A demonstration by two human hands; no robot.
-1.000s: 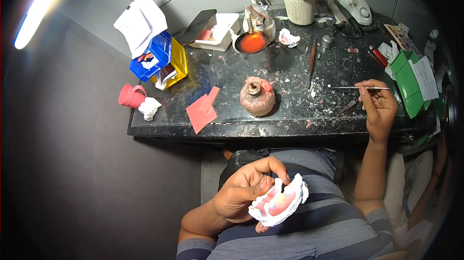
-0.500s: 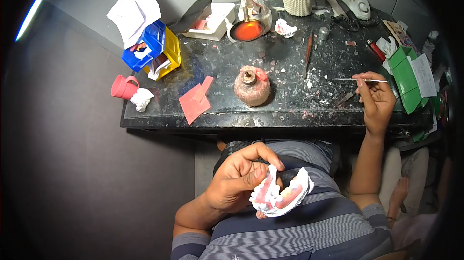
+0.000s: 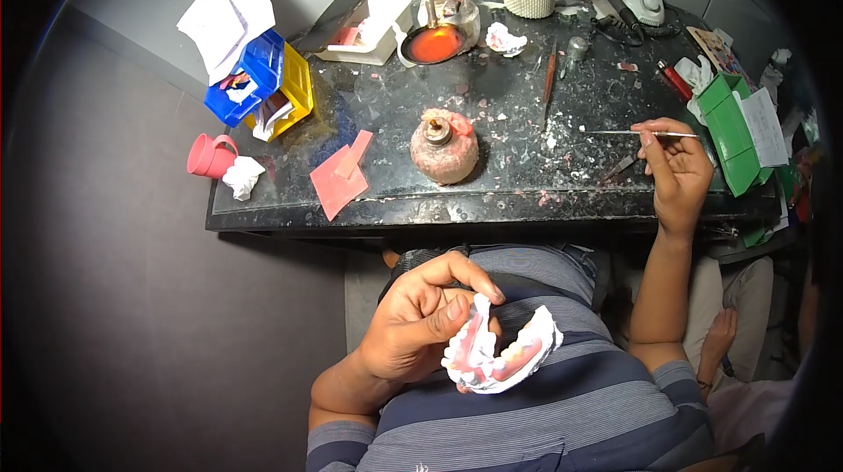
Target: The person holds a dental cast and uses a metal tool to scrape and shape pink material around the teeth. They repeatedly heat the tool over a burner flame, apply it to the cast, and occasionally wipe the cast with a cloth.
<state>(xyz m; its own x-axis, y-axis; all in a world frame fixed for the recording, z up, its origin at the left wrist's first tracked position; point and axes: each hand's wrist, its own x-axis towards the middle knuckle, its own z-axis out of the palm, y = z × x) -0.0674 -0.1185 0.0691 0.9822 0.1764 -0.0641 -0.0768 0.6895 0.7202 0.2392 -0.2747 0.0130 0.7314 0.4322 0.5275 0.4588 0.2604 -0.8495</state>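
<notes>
My left hand (image 3: 413, 318) is closed on a white plaster dental cast (image 3: 518, 377) set with pink wax and tooth-coloured teeth, thumb and forefinger at its left arm. The cast is held in front of the striped shirt, its open curve upward. My right hand (image 3: 678, 175) pinches a thin metal dental instrument (image 3: 606, 131) over the right side of the black bench (image 3: 369, 103). The instrument lies nearly level, its tip pointing left. Below that hand a knife-like blade (image 3: 620, 168) rests on the bench. A round, wax-crusted spirit lamp (image 3: 444, 156) stands near the middle front.
Pink wax sheets (image 3: 338, 182), a pink mug (image 3: 211, 156) and blue and yellow bins (image 3: 299, 90) are at left. Behind are a white tray (image 3: 386, 33) and a pan of red-orange material (image 3: 436, 45). A green bin (image 3: 733, 138) stands right. Another person's hand (image 3: 722, 336) shows lower right.
The view has shifted slightly, so the bench and its things appear further left. The cast has tilted a little in my left hand. My right hand still holds the instrument in much the same place.
</notes>
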